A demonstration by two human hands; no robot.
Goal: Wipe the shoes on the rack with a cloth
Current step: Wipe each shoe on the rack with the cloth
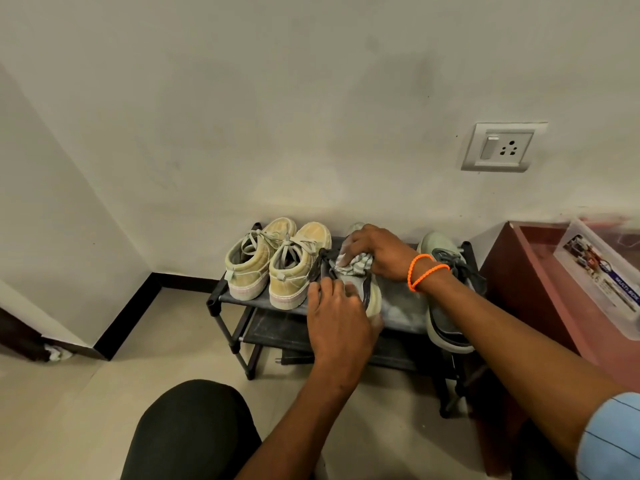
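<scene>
The right hand [375, 252] is pinching a crumpled striped cloth [356, 265] against a pale grey-green shoe [369, 292], which the left hand [341, 318] is gripping at the heel on the rack [239, 299].

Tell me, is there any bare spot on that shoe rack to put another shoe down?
Yes: a dusty bare patch of the top shelf lies between the shoe being wiped and the green shoe. The lower shelf looks bare too. The left end is crowded by the yellow pair.
</scene>
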